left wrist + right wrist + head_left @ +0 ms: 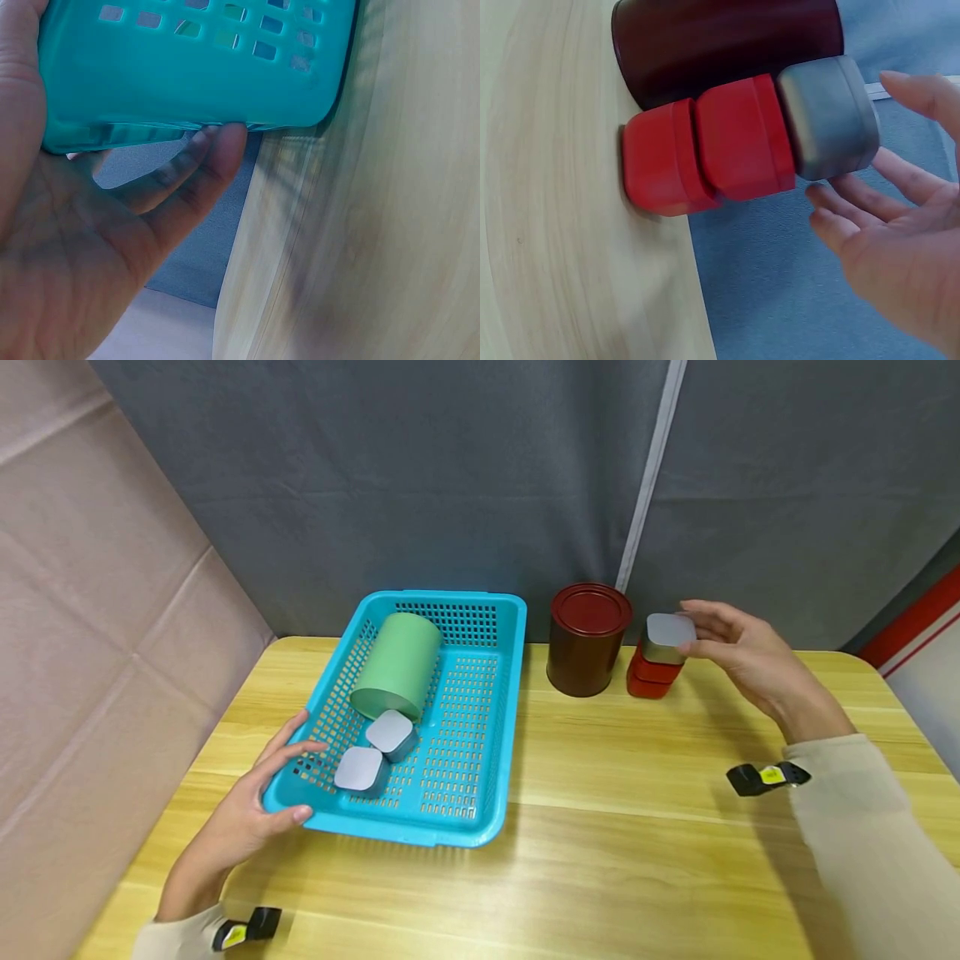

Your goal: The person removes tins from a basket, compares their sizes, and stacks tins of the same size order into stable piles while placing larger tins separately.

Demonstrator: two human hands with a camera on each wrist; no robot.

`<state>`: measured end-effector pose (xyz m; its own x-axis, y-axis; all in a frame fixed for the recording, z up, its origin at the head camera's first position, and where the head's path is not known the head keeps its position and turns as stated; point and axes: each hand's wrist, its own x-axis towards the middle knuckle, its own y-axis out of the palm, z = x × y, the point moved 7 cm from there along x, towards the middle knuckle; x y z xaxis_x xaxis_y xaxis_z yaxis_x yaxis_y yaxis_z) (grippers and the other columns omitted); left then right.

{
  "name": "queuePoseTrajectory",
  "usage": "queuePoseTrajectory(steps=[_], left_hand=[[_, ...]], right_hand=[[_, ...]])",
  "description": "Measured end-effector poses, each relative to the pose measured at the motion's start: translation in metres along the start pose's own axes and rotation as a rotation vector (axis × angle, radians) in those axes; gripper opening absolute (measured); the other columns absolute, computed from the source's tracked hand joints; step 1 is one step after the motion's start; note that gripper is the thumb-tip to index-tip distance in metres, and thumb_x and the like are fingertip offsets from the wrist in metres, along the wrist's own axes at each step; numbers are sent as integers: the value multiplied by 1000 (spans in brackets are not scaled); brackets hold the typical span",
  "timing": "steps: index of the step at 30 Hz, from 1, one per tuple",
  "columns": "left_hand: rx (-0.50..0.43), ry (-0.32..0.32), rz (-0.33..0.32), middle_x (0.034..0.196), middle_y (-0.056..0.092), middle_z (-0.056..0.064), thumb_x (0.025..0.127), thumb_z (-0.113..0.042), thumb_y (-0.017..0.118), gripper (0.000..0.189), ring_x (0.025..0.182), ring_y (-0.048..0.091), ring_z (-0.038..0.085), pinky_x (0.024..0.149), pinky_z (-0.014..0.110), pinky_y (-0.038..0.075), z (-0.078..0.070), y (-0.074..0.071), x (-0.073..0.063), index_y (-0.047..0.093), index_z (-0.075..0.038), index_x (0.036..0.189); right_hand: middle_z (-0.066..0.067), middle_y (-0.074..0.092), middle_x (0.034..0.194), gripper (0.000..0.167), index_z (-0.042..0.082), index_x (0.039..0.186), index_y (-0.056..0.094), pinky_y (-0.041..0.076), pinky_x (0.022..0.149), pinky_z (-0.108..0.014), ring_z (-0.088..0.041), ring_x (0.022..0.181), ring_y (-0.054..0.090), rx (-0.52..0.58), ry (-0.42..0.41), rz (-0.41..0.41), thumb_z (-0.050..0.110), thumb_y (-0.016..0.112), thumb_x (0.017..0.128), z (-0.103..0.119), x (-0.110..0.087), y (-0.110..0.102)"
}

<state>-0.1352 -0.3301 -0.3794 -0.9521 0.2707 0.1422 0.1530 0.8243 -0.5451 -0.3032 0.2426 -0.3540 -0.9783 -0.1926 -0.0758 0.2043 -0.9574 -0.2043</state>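
Note:
My left hand [251,806] grips the near-left corner of a blue plastic basket [512,710], thumb at the front rim and fingers over the left side. Inside lie a green cylindrical canister [400,664] on its side and two small grey square tins [362,770] with rounded corners. On the right, a grey square tin [829,120] tops two stacked red tins [742,139]. Beside that grey tin is my right hand [742,652], its fingers spread; the right wrist view shows the thumb apart from it. Whether the fingertips touch it, I cannot tell.
A dark red round can [588,647] with a lid stands upright just left of the stack. Behind the wooden table [600,877] hangs a grey curtain [420,485]. A pale wall covering [97,610] borders the left side.

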Motion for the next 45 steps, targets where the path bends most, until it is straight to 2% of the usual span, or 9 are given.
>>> queuePoseTrajectory(steps=[3,6,11,15,18,23,32,35,45], left_hand=[[-1,-2,-1,177,12,-3,83,-5,77,68,158,12,1,111,15,24,0,0,0,55,-11,147],[-7,3,-1,177,12,-3,83,-5,77,68,158,13,2,107,11,24,-1,0,0,55,-10,146],[-16,9,-1,177,12,-2,82,-5,77,68,158,13,3,111,15,22,-1,-1,0,55,-9,146],[-15,10,-2,177,12,-2,82,-6,77,68,159,12,3,112,17,21,0,-1,0,55,-9,146],[-13,8,-2,177,12,-2,82,-5,77,68,159,12,3,109,14,21,0,-1,0,55,-9,146],[-11,6,-1,177,13,-2,82,-5,77,68,158,13,2,107,12,23,0,-1,1,55,-8,146],[-17,15,-3,177,13,-2,82,-4,77,68,158,12,3,107,10,24,-2,0,1,55,-9,146],[-19,14,-4,177,13,-2,82,-4,77,68,158,13,3,106,9,25,-3,0,1,55,-9,146],[-15,2,1,177,13,-3,82,-3,77,68,157,13,2,105,8,27,-2,0,1,55,-8,145]], right_hand=[[17,51,142,60,17,156,43,44,95,-8,-3,131,47,9,-32,-30,11,67,102,5,-6,-4],[20,52,142,59,20,156,43,42,96,-8,-4,137,44,-60,-50,-49,15,67,103,10,-12,-5],[11,45,155,59,25,158,42,42,101,-10,-8,147,39,-195,-47,-52,23,66,104,19,-19,-3],[3,39,164,60,26,158,41,41,106,-11,-10,151,37,-228,-47,-47,25,66,104,26,-23,2],[4,39,165,61,26,159,41,40,109,-12,-10,152,36,-234,-52,-49,24,67,103,31,-27,6],[3,36,169,64,25,159,40,29,124,-21,-15,158,31,-237,-56,-45,26,69,102,40,-32,16],[2,37,169,66,23,158,43,28,125,-23,-18,160,27,-214,-104,-40,23,72,100,57,-39,41],[1,37,168,66,21,158,44,26,123,-18,-18,160,28,-214,-124,-32,23,73,99,63,-41,52],[-3,46,162,61,13,154,48,32,121,-20,-17,156,36,-169,-191,55,16,73,99,83,-43,98]])
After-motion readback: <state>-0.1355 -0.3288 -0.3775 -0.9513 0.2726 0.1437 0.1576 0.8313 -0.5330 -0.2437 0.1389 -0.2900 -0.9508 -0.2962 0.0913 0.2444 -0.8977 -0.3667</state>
